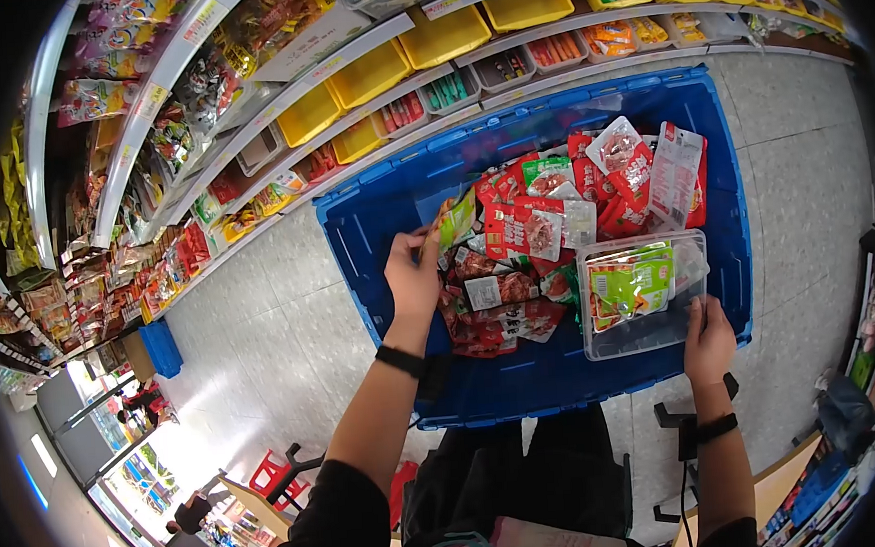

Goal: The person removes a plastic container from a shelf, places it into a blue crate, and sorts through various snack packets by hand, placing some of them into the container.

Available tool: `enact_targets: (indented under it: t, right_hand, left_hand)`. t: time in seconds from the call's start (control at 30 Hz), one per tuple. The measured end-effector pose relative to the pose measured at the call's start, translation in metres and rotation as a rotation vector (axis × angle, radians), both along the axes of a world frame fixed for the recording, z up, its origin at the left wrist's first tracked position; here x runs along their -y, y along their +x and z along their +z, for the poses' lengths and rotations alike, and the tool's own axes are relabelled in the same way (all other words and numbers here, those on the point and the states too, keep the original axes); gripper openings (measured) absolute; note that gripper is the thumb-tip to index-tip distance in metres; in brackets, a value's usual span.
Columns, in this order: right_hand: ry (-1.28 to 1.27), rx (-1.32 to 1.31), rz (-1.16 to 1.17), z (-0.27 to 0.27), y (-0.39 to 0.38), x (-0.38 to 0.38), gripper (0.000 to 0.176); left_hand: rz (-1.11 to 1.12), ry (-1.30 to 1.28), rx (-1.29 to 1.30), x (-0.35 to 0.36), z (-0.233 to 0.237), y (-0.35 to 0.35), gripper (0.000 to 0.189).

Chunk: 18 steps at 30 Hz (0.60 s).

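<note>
My left hand (414,267) is closed on a green snack packet (457,219) over the left part of a large blue crate (351,214). With my right hand (708,342) I grip the near right edge of a clear plastic bin (610,343). Several green snack packets (631,287) lie stacked in that bin. Beneath and beyond it, the crate holds a heap of mostly red snack packets (523,230), some with silver backs showing. Part of the heap is hidden by the bin.
Shelves ahead carry yellow trays (445,34) and clear bins of small packets. Hanging snack bags (96,99) fill the racks at the left. A blue box (161,349) stands on the tiled floor (239,306), and a red stool (273,476) is at lower left.
</note>
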State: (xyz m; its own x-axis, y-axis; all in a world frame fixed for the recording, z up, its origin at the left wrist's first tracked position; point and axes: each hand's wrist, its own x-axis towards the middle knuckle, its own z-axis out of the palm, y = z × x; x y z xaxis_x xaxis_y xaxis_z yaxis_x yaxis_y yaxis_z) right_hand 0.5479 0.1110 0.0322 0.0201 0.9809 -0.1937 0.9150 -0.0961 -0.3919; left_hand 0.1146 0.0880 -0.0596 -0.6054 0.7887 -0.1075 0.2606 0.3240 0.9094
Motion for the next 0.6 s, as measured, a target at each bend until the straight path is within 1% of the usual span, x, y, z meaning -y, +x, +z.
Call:
enact_targets:
  t: [0.03, 0.07, 0.13, 0.17, 0.2, 0.23, 0.27, 0.3, 0.4, 0.47, 0.5, 0.53, 0.6]
  right_hand:
    - [-0.001, 0.01, 0.0, 0.0, 0.0, 0.0, 0.024]
    - [0.005, 0.012, -0.006, 0.001, 0.0, 0.0, 0.024]
    - [0.013, 0.046, 0.023, 0.001, -0.001, -0.001, 0.023]
    - [0.01, 0.068, 0.021, 0.001, 0.0, 0.0, 0.023]
    - [0.01, 0.074, 0.017, 0.001, -0.001, 0.0, 0.023]
    - [0.007, 0.072, 0.019, 0.001, -0.001, 0.0, 0.023]
    - [0.003, 0.07, 0.021, 0.001, 0.0, 0.0, 0.023]
    - [0.009, 0.073, 0.026, -0.002, 0.001, 0.001, 0.023]
    - [-0.01, 0.07, 0.029, -0.002, 0.002, 0.001, 0.023]
    - [0.005, 0.072, 0.026, -0.003, 0.002, 0.001, 0.022]
    - [0.021, 0.071, 0.021, -0.004, 0.002, 0.001, 0.022]
    - [0.019, 0.071, 0.023, -0.005, 0.002, 0.002, 0.022]
    - [0.04, 0.096, 0.024, -0.007, 0.003, 0.003, 0.021]
  left_hand:
    - [-0.017, -0.245, 0.178, 0.0, 0.035, 0.004, 0.025]
    - [-0.023, -0.239, 0.179, -0.001, 0.054, 0.011, 0.025]
    - [0.069, -0.148, 0.551, -0.002, 0.081, 0.025, 0.023]
    - [0.076, -0.164, 0.631, -0.004, 0.094, 0.033, 0.018]
    - [0.072, -0.166, 0.636, -0.007, 0.108, 0.042, 0.018]
    - [0.077, -0.155, 0.757, -0.009, 0.12, 0.052, 0.017]
    - [0.083, -0.145, 0.878, -0.007, 0.125, 0.061, 0.017]
    - [0.055, -0.147, 0.924, -0.005, 0.125, 0.069, 0.024]
    - [-0.057, -0.209, 1.105, -0.002, 0.134, 0.099, 0.03]
    - [-0.289, -0.282, 1.003, 0.003, 0.127, 0.114, 0.04]
    - [-0.317, -0.203, 0.948, 0.005, 0.124, 0.123, 0.046]
    - [-0.314, -0.204, 0.948, 0.006, 0.12, 0.124, 0.046]
    - [-0.213, -0.256, 0.731, 0.003, 0.112, 0.121, 0.047]
